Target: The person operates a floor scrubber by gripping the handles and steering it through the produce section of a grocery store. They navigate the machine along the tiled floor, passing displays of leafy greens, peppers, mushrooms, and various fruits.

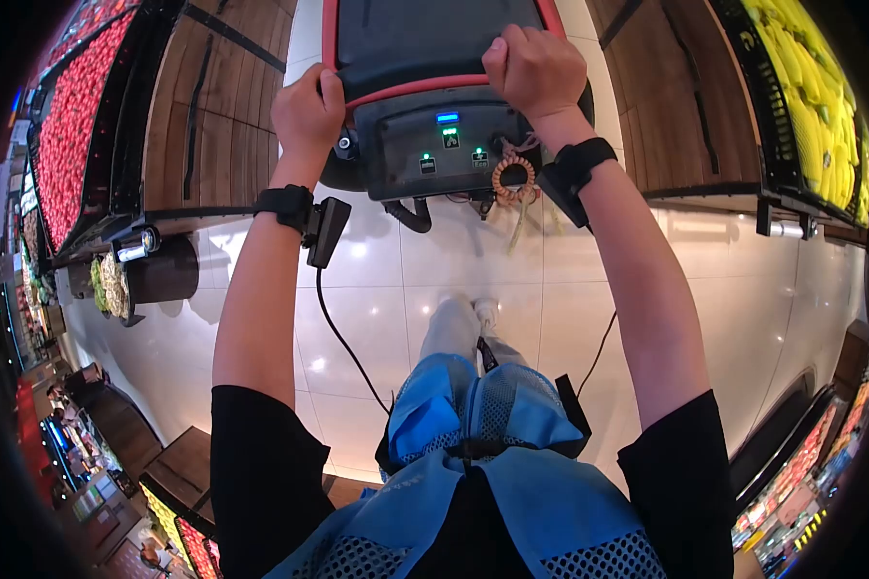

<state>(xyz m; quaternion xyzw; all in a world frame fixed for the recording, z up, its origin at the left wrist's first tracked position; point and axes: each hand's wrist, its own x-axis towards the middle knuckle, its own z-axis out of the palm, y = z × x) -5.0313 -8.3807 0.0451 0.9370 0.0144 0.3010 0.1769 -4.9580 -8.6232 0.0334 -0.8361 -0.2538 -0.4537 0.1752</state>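
Note:
A walk-behind floor scrubber (434,39) with a dark body stands in front of me. Its red handlebar (415,89) curves across the near side. My left hand (309,111) is closed around the left end of the bar, thumb uppermost. At the right end my right hand (539,75) grips the same bar in a fist. Between and below the hands sits the control panel (449,150), with a small blue display and several green lights. A coiled orange band (513,178) hangs from the panel's right side, close to my right wrist.
Wooden display stands flank the scrubber, with red produce (82,116) on the left and yellow bananas (806,87) on the right. A dark hose (410,214) hangs below the panel. Cables run from my wrist straps (285,206) to my waist. Glossy tiles (357,289) cover the floor.

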